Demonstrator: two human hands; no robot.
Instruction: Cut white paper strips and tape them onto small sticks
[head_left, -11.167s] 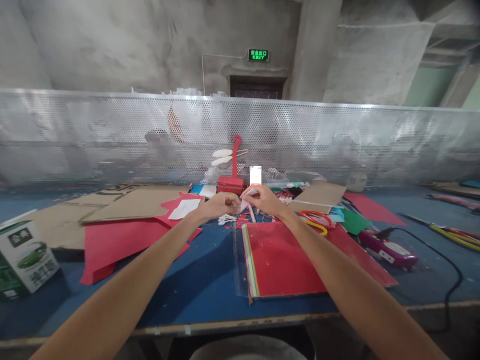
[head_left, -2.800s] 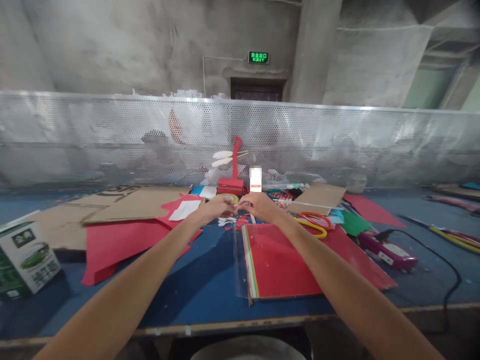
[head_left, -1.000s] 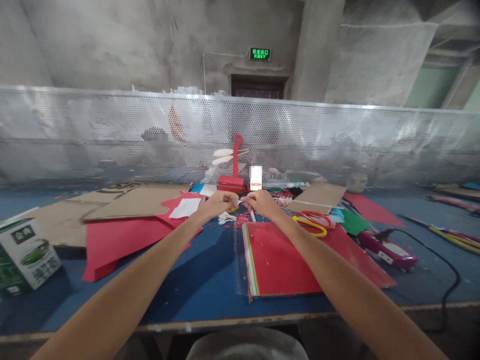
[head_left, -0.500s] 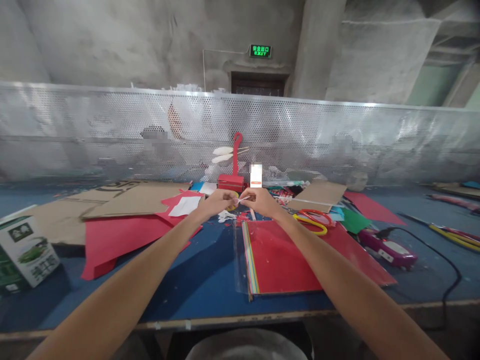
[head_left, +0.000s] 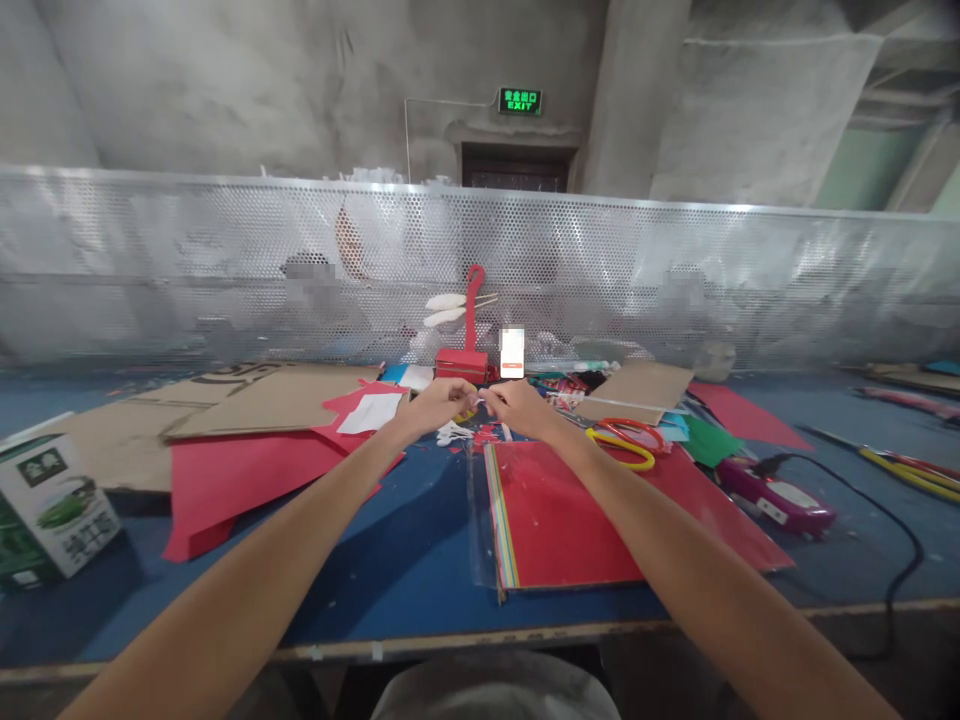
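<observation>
Fingertip to fingertip, my left hand (head_left: 444, 403) and my right hand (head_left: 519, 408) meet over the middle of the table. Both are closed in a pinch on a small thin white strip (head_left: 481, 400), which looks like paper; only a bit of it shows between the fingers. Below them lie white cut pieces (head_left: 453, 433) and red paper scraps (head_left: 487, 434). Just behind my hands stands a red box-like paper piece (head_left: 460, 366) with a tall hooked red strip (head_left: 472, 310). A lit phone (head_left: 512, 354) is upright beside it.
A stack of coloured paper (head_left: 570, 520) in a clear sleeve lies under my right forearm, with scissors (head_left: 622, 450) at its far edge. Cardboard (head_left: 277, 400) and red sheets (head_left: 240, 480) are left. A milk carton (head_left: 60, 505) stands far left; a purple corded device (head_left: 780, 500) lies right.
My right fingers have curled and shifted slightly, and less of the white strip shows beside them. My left hand stays nearly in place.
</observation>
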